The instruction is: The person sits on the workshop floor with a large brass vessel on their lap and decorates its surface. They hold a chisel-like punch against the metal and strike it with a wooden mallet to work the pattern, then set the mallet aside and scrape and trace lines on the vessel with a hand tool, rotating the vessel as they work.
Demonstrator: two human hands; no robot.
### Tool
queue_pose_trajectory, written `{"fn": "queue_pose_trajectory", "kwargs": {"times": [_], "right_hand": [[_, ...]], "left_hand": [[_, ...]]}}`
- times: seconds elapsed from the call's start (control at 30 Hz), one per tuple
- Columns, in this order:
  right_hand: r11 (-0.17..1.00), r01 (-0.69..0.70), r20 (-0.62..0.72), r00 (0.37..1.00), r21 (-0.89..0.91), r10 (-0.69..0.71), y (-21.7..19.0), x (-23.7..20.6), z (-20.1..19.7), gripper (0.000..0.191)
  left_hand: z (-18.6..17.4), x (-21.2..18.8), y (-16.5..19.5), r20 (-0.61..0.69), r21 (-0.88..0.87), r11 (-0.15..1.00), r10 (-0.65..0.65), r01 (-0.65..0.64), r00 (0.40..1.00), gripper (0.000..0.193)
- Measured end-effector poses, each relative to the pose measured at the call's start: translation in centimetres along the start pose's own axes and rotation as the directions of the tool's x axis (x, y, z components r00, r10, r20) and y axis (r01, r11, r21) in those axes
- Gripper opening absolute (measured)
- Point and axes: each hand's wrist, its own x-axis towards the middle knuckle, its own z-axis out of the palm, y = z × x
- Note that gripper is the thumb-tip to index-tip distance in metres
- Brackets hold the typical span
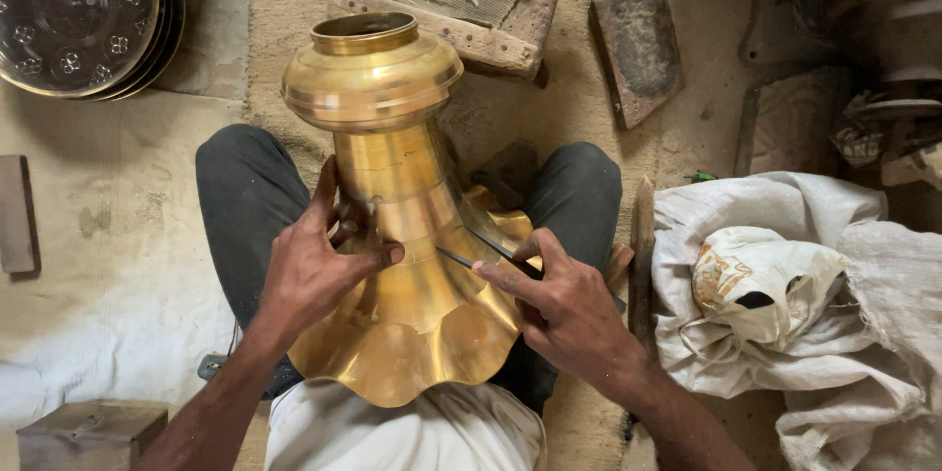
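A large polished brass vessel (392, 196) with a bulbous top and a flared, scalloped base rests upright between my knees. My left hand (314, 260) lies against its left side, thumb pressed onto the flared part. My right hand (564, 309) grips a thin dark metal tool (471, 245), its tip touching the brass surface just right of my left thumb.
A stack of patterned metal plates (78, 15) lies at the top left. Wooden blocks (461, 10) and a dark slab (638, 44) sit beyond the vessel. White sacks (785, 285) are piled at the right, and a metal box (88, 432) stands at bottom left.
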Motion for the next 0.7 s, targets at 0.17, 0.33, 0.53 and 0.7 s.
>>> {"fn": "queue_pose_trajectory", "kwargs": {"times": [0.17,0.33,0.53,0.7], "right_hand": [[1.0,-0.004,0.004,1.0,-0.005,0.004,-0.2,0.0,0.0,0.065],[1.0,-0.01,0.002,1.0,0.014,0.01,-0.6,0.1,-0.3,0.064],[1.0,-0.031,0.033,0.999,0.006,0.03,-1.0,0.6,-0.5,0.063],[1.0,-0.022,0.068,0.997,-0.014,0.023,-0.8,1.0,-1.0,0.061]], "left_hand": [[-0.1,-0.2,0.3,-0.01,0.003,1.0,0.0,0.0,1.0,0.13],[-0.2,-0.3,0.3,-0.001,-0.002,1.0,-0.011,0.011,1.0,0.127],[-0.2,0.0,-0.4,-0.008,0.013,1.0,0.014,-0.014,1.0,0.128],[-0.5,0.5,-2.2,-0.002,-0.033,0.996,0.084,-0.084,0.996,0.125]]}}
